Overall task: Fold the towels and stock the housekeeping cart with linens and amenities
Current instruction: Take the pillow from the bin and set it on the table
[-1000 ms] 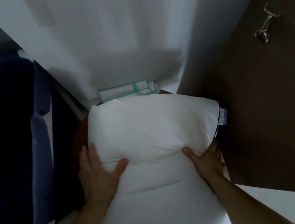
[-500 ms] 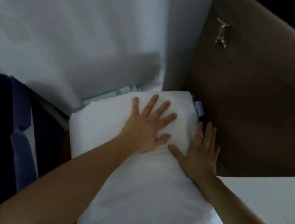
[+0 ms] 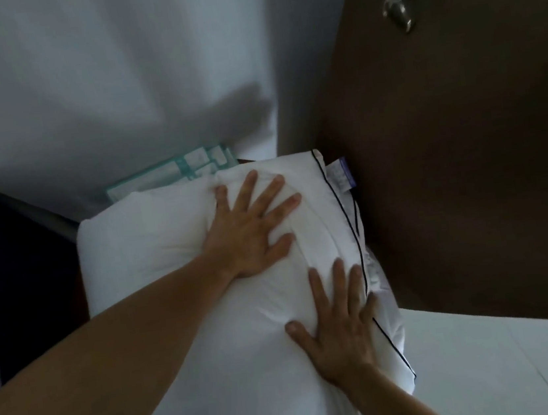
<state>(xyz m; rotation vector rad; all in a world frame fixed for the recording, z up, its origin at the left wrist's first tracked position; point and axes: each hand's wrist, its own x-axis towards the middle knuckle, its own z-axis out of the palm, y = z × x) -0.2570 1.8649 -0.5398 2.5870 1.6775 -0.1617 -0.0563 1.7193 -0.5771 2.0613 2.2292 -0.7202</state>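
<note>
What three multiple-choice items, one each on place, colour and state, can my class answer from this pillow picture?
1. Where is the teal packet?
A) past the far edge of the pillow
B) on top of the pillow
C) on the floor

2. What colour is the piping on the pillow?
A) red
B) dark
C) yellow

3. How do the left hand and right hand lie?
A) as fists
B) pinching a corner
C) flat on the pillow, fingers straight

Answers:
1 A, it peeks out beyond the pillow.
2 B, a thin dark line runs along the right edge.
3 C, both palms press the white fabric.
</note>
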